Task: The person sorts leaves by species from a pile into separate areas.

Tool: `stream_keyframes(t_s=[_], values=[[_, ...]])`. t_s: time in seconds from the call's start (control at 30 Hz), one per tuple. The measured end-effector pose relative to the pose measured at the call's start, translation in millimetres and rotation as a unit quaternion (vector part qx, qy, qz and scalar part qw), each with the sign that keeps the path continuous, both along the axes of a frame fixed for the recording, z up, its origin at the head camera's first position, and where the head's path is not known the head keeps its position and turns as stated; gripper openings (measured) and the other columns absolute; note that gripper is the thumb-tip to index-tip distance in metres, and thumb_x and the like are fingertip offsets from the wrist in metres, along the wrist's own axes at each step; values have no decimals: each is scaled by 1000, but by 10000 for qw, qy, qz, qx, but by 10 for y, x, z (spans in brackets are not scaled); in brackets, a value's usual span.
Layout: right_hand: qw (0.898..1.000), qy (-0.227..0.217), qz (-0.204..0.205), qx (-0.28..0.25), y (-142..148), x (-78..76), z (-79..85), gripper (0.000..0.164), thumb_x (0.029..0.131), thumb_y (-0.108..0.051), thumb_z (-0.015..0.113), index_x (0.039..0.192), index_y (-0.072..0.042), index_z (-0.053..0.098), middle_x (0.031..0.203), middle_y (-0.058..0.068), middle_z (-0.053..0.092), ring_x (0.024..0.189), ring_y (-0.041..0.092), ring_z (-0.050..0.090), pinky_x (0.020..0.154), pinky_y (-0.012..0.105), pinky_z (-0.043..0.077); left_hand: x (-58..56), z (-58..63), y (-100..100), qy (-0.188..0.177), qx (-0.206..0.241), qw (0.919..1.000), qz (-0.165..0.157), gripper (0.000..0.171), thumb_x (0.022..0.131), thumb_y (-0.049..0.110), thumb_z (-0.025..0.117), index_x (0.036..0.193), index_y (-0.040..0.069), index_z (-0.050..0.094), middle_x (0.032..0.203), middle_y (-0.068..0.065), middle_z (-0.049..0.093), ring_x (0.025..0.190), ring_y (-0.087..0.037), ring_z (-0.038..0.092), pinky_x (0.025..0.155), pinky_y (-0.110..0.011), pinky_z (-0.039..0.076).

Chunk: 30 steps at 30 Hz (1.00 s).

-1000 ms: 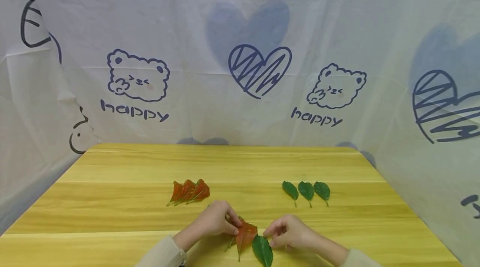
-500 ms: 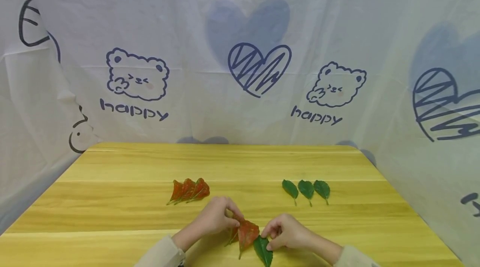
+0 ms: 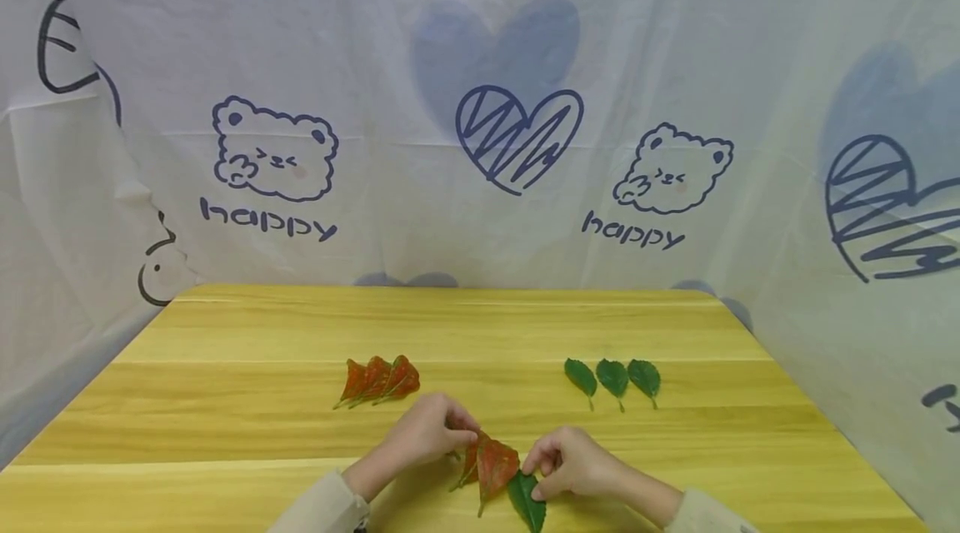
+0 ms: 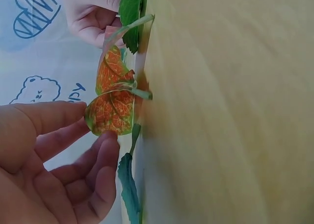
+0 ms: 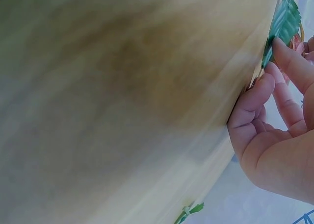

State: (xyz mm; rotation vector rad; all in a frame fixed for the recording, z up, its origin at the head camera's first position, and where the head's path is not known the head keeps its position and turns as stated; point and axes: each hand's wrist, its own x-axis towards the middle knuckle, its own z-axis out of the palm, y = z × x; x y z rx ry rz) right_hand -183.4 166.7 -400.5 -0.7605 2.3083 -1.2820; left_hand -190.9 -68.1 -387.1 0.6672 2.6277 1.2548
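In the head view my left hand (image 3: pixel 423 435) is at the upper left of a group of overlapping red leaves (image 3: pixel 498 466) near the table's front. Its thumb and fingertips pinch the edge of a red leaf with green margins (image 4: pixel 112 117), seen close up in the left wrist view. Beside that hand, low in the same view, lies a green leaf (image 4: pixel 128 189). My right hand (image 3: pixel 577 466) pinches the upper right edge of another green leaf (image 3: pixel 527 501), whose top meets the front red leaf. Its thumb presses the serrated green leaf (image 5: pixel 284 25) in the right wrist view.
Farther back on the wooden table (image 3: pixel 480 325), three red leaves (image 3: pixel 378 381) overlap in a fan at the left. Three green leaves (image 3: pixel 612 381) lie in a spaced row at the right. A white printed cloth (image 3: pixel 390 208) hangs behind the table.
My right hand has moved slightly left and now pinches the green leaf, which has shifted a little. My left hand has slid slightly up and left along the red leaves, uncovering more of them.
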Motion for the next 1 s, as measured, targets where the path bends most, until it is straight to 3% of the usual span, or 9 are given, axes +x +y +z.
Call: stream_keyframes(t_s=[0.2,0.53,1.0], values=[[9999,59,-28,104,-9,-9,13,14,68,4,73,80,3,66,63,-2,50,53,4,41,45,14,33,-15,-1,8,-295,345,9989,-138,7,80,8,66,78,2,69,65,-2,64,52,-13,56,48,-22,46],[9998,-5,-99,156,-32,-4,22,14,67,5,73,77,2,64,61,-2,49,51,5,39,44,15,31,-46,53,-57,-400,697,9966,-167,4,77,1,67,73,1,67,66,-1,63,52,-10,54,46,-25,47],[9994,-273,-183,113,-37,-10,19,15,67,7,72,78,2,63,60,-1,48,51,7,38,43,15,30,-49,115,-416,-171,778,9968,93,5,76,1,68,75,-3,66,67,-2,63,46,-12,51,43,-25,45]])
